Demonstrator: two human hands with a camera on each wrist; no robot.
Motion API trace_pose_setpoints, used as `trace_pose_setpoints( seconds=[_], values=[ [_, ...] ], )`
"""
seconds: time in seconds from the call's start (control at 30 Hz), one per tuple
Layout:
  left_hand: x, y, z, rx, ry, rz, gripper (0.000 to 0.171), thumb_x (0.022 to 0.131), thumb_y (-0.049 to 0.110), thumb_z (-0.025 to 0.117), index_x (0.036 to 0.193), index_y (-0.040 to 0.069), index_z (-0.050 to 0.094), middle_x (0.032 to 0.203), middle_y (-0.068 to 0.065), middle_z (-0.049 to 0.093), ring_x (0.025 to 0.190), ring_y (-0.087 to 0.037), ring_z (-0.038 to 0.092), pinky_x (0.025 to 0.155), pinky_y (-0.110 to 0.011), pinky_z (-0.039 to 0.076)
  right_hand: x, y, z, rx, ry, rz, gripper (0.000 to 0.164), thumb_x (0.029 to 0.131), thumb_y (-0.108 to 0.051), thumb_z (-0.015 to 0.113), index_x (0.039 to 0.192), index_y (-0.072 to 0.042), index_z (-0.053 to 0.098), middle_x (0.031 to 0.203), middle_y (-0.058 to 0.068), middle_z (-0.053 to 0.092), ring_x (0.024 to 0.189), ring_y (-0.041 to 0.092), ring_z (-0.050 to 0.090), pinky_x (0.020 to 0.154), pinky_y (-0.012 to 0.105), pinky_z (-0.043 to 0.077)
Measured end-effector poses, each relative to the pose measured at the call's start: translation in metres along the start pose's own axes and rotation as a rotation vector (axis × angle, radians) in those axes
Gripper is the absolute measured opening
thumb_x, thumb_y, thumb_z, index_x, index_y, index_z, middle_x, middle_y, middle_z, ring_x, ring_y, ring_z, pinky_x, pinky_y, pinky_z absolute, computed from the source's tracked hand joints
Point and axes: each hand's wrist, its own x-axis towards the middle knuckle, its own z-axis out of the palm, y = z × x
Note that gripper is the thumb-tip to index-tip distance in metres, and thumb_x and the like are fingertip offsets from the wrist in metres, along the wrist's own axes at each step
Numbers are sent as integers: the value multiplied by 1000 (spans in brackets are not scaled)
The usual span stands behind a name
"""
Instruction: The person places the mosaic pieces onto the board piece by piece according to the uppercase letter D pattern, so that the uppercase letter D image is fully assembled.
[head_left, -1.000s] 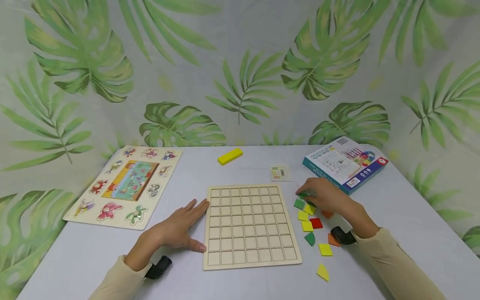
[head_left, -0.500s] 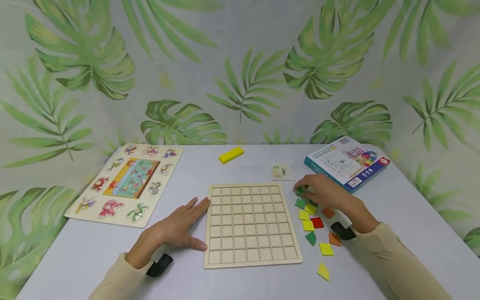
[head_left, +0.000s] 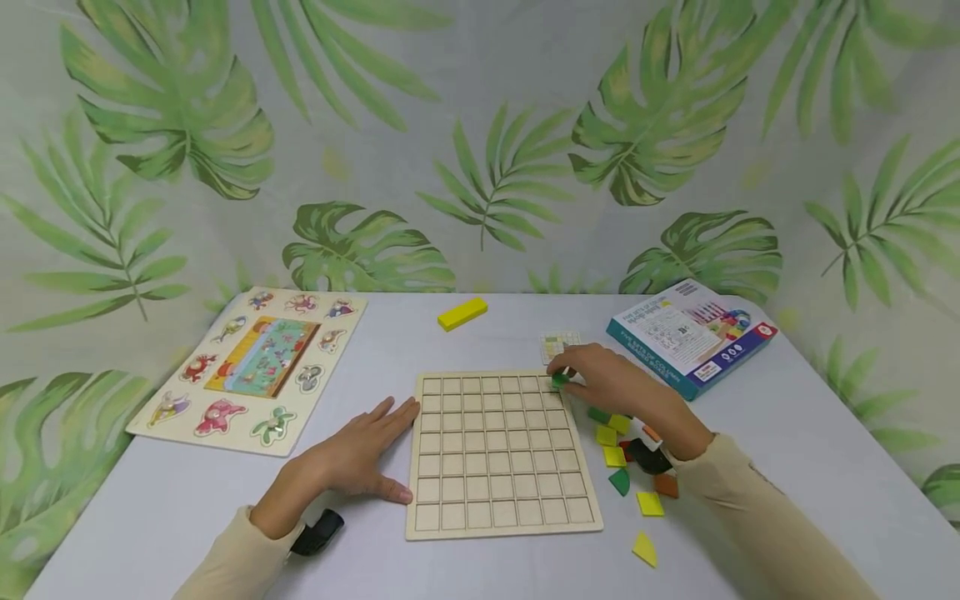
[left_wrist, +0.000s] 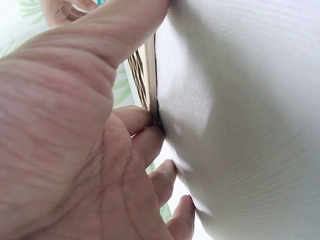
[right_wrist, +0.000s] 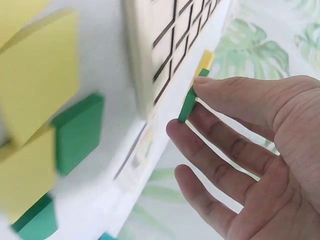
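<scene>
Right-wrist view gives away what the head camera half hides: a green piece [right_wrist: 189,102] pinched between thumb and fingertips of the right hand [head_left: 606,379], the other fingers apart below, with a gap showing between the piece and the grid board [head_left: 491,462]. From the head camera, hand and piece sit at the board's far right corner, partly covering a small printed card [head_left: 558,342]. Left-wrist view adds the underside of the left hand [head_left: 358,457], its fingers spread, some at the board's side edge, others on the white tablecloth [left_wrist: 240,125]; seen from overhead, its thumb reaches the near left corner. Yellow, green, red and orange loose pieces [head_left: 649,504] lie along the board's right edge, the right wrist above some. Room on the cloth runs left toward an animal puzzle [head_left: 217,417] by the table's left edge, and forward to a yellow bar [head_left: 462,314] near the far edge; a box [head_left: 690,335] stands close by the far right corner.
</scene>
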Motion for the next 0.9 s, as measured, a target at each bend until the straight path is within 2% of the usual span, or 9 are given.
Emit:
trace_pose_setpoints(
  seconds=[0.33, 0.53, 0.7, 0.9],
  values=[
    [3, 0, 0, 21, 2, 9, 120, 69, 47, 88, 158, 1, 22, 166, -18, 21, 153, -47, 10, 119, -65, 15, 21, -24, 4, -33, -11, -44, 24, 95, -13, 70, 119, -8, 71, 115, 5, 69, 105, 23, 67, 85, 38, 55],
    [6, -1, -1, 49, 4, 14, 120, 70, 49, 87, 159, 1, 22, 166, -18, 21, 152, -47, 11, 118, -65, 16, 37, -42, 4, -30, -24, -94, 25, 95, -11, 68, 119, -4, 70, 115, 8, 69, 104, 25, 67, 87, 37, 55],
    [3, -2, -2, 38, 7, 15, 120, 69, 48, 88, 158, 0, 23, 165, -20, 22, 152, -48, 12, 117, -67, 16, 51, -54, 11, 9, -41, -121, 20, 96, -11, 68, 115, -4, 69, 113, 8, 70, 103, 24, 67, 86, 36, 55],
    [1, -4, 2, 20, 17, 21, 120, 69, 48, 88, 158, 1, 23, 165, -20, 23, 152, -48, 11, 117, -67, 16, 66, -63, 25, 20, -56, -106, 13, 96, -13, 68, 107, -9, 69, 108, 3, 70, 97, 19, 66, 81, 33, 54]
  ],
)
